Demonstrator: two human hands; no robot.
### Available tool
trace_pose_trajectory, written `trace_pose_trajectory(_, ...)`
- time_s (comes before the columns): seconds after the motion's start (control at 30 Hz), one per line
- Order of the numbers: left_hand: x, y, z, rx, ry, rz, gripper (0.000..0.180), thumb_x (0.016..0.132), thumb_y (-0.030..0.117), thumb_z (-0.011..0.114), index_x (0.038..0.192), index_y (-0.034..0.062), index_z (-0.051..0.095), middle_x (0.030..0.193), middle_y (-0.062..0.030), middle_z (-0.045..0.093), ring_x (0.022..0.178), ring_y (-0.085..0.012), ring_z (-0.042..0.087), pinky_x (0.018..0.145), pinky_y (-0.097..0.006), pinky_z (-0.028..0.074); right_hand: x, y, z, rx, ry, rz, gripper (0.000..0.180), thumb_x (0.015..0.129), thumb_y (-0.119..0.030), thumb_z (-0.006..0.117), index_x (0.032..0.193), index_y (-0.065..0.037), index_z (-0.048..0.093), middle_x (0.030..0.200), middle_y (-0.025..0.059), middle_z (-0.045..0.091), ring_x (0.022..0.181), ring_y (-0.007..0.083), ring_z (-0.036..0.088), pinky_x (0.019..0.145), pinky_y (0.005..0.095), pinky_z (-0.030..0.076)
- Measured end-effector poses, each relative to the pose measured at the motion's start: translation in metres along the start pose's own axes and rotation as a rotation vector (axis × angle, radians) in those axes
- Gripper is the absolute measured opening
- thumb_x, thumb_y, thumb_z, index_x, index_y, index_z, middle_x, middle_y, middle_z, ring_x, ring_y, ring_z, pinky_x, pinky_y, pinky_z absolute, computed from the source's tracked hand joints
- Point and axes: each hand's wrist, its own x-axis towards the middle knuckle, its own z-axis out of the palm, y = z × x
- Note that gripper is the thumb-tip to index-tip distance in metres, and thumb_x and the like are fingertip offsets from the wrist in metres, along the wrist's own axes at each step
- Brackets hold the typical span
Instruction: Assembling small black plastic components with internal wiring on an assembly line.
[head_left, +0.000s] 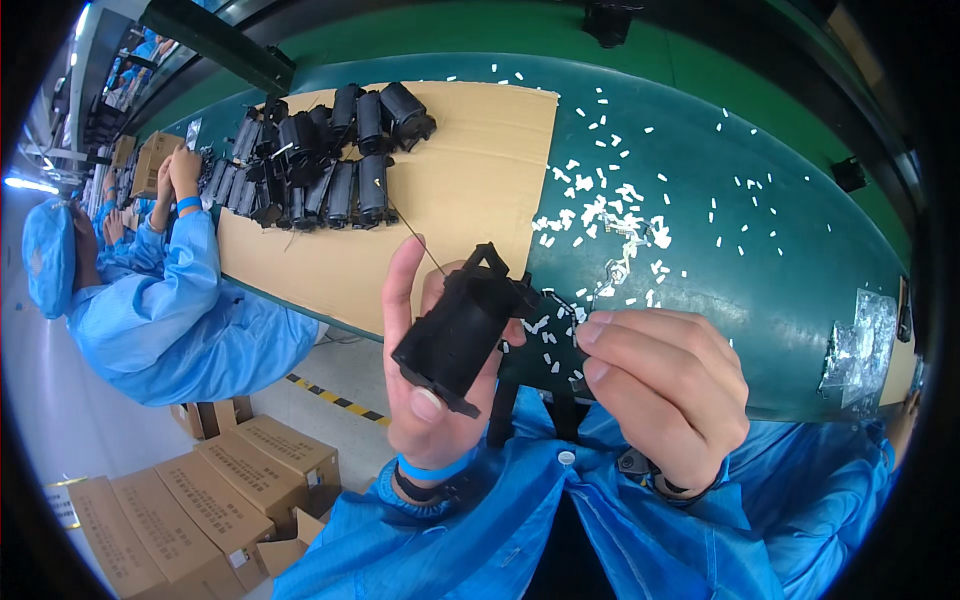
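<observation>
My left hand (440, 425) is wrapped round a black plastic housing (455, 335), roughly cylindrical, with a bracket at its upper end. A thin dark wire (415, 238) sticks out from it toward the upper left. Close to the housing's right side, my right hand (665, 385) is closed in a pinch. Between its thumb and forefinger is the end of a thin dark lead (562, 302), which seems to run over from the housing. Its tip is too small to make out. Behind the right hand, many small white pieces (610, 215) lie scattered on the green table.
On a cardboard sheet (470, 150) at the left stand several similar black housings (340, 190). A co-worker in blue (170, 300) sits beyond at the left. Cardboard boxes (200, 500) are on the floor, lower left. A clear plastic bag (860, 345) lies at the table's right end.
</observation>
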Motion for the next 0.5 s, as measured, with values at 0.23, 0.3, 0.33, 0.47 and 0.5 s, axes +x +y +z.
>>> trace_pose_trajectory(0.23,-0.004,-0.002,0.01,0.164,0.09,0.053,0.122,0.072,0.038,0.088,0.159,0.006,0.008,0.135,-0.0185,0.047,0.116,-0.0288,0.055,0.092,-0.042,0.048,0.0,0.004,0.001,-0.009,-0.069,-0.013,0.015,0.061,-0.001,0.071,0.075,0.002,0.066,0.089,0.0156,0.07,0.08,0.0269,0.07,0.064,0.0312,0.06)
trace_pose_trajectory(0.3,-0.002,-0.006,0.011,0.239,0.114,0.118,0.126,0.07,0.041,0.089,0.158,0.0048,0.007,0.131,-0.0194,0.046,0.11,-0.029,0.056,0.093,-0.042,0.048,0.0,0.004,0.0,-0.016,-0.073,-0.008,0.015,0.061,-0.002,0.071,0.075,0.002,0.066,0.089,0.0154,0.069,0.08,0.0267,0.07,0.064,0.0311,0.06)
trace_pose_trajectory(0.33,-0.003,-0.006,0.011,0.24,0.115,0.117,0.126,0.07,0.041,0.089,0.158,0.0048,0.007,0.131,-0.0194,0.046,0.11,-0.029,0.056,0.093,-0.042,0.048,0.0,0.004,0.001,-0.016,-0.067,-0.017,0.015,0.061,-0.002,0.071,0.075,0.002,0.067,0.088,0.0154,0.069,0.08,0.0266,0.07,0.064,0.0311,0.059)
trace_pose_trajectory(0.47,-0.003,-0.006,0.012,0.255,0.118,0.114,0.126,0.07,0.041,0.09,0.158,0.0025,0.008,0.129,-0.0194,0.048,0.108,-0.0285,0.057,0.094,-0.042,0.048,0.0,0.003,0.001,-0.009,-0.077,-0.016,0.015,0.062,-0.003,0.072,0.075,0.002,0.067,0.088,0.0152,0.07,0.079,0.0262,0.07,0.063,0.0311,0.059)
trace_pose_trajectory(0.5,-0.003,-0.005,0.012,0.252,0.114,0.108,0.126,0.07,0.041,0.09,0.158,0.0019,0.008,0.128,-0.0192,0.048,0.109,-0.0285,0.057,0.095,-0.043,0.048,0.0,0.004,0.0,-0.007,-0.077,-0.015,0.015,0.062,-0.003,0.072,0.075,0.002,0.067,0.088,0.0152,0.07,0.079,0.0262,0.07,0.063,0.0311,0.059)
